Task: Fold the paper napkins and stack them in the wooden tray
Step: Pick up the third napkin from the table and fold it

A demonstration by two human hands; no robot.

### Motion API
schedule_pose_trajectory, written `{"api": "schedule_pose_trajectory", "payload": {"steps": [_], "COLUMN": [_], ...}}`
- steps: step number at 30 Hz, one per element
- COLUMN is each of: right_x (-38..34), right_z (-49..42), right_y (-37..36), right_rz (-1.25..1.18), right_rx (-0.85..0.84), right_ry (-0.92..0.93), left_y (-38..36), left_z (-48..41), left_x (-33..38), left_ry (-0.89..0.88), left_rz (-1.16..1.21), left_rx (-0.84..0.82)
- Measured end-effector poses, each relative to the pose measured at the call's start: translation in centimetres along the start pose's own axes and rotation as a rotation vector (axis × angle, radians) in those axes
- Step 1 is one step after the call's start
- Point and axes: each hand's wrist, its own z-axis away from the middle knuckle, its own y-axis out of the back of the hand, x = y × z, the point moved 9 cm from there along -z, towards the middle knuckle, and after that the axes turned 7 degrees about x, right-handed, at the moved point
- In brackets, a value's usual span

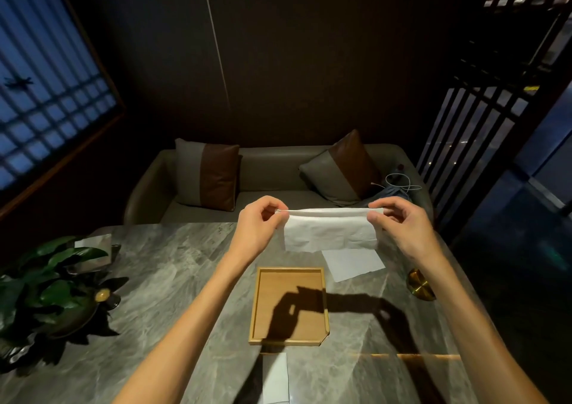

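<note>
A white paper napkin hangs in the air above the far half of the table, folded over along its top edge. My left hand pinches its left top corner and my right hand pinches its right top corner. Below and nearer to me lies the wooden tray, with nothing in it but the shadow of my hands. A second white napkin lies flat on the table just right of the tray's far corner. Another white sheet lies at the near edge, in front of the tray.
The grey marble table carries a dark plant arrangement at the left and a small brass object at the right. Behind it stands a sofa with two cushions and a cable.
</note>
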Motion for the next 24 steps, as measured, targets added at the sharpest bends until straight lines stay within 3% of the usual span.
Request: {"api": "schedule_pose_trajectory", "payload": {"steps": [9, 15, 18, 21, 24], "right_x": [-0.7, -3.3, -6.2, -9.3, -10.6], "right_z": [-0.3, -0.6, -0.6, -0.3, -0.1], "right_y": [-1.0, -3.1, -6.0, -8.8, -10.4], "right_rz": [-0.025, 0.21, 0.509, 0.698, 0.767], "right_rx": [-0.027, -0.037, -0.148, -0.272, -0.415], "right_ry": [-0.075, 0.038, 0.246, 0.458, 0.506], "left_y": [0.5, 1.0, -2.2, -6.6, -8.0], "left_z": [-0.8, -0.6, 0.3, 2.1, 2.6], "left_x": [0.6, -2.0, -1.7, 0.2, 1.4], "left_ry": [-0.065, 0.073, -0.014, -0.111, -0.064], "left_rz": [-0.067, -0.233, -0.317, -0.174, 0.007], "left_rx": [0.042, 0.162, -0.051, -0.366, -0.431]}}
